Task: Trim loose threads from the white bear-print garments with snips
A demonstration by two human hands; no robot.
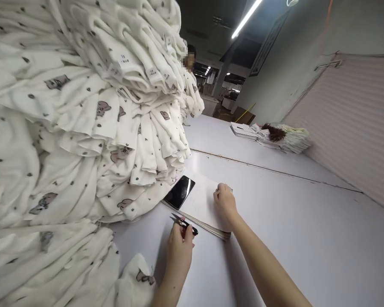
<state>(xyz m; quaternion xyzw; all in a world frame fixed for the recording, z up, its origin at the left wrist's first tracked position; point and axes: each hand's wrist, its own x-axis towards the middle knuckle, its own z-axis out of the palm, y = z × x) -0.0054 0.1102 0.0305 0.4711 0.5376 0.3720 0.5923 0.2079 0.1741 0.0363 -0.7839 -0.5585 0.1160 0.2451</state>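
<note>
My left hand [179, 249] is closed around a small pair of thread snips [183, 223] with dark blades pointing left, held just above the white table [291, 221]. My right hand [225, 202] rests with curled fingers on a thin stack of white sheets [200, 204] lying on the table. A black phone [179, 192] lies face up on the left end of that stack. A huge pile of white printed garments [77, 128] rises at the left, its edge touching the sheets.
More white garments [51, 260] spill over the near left of the table. A stack of papers and cloth bundles [275, 136] lies at the far right by a ribbed wall [355, 128]. Another person stands behind the pile at the back.
</note>
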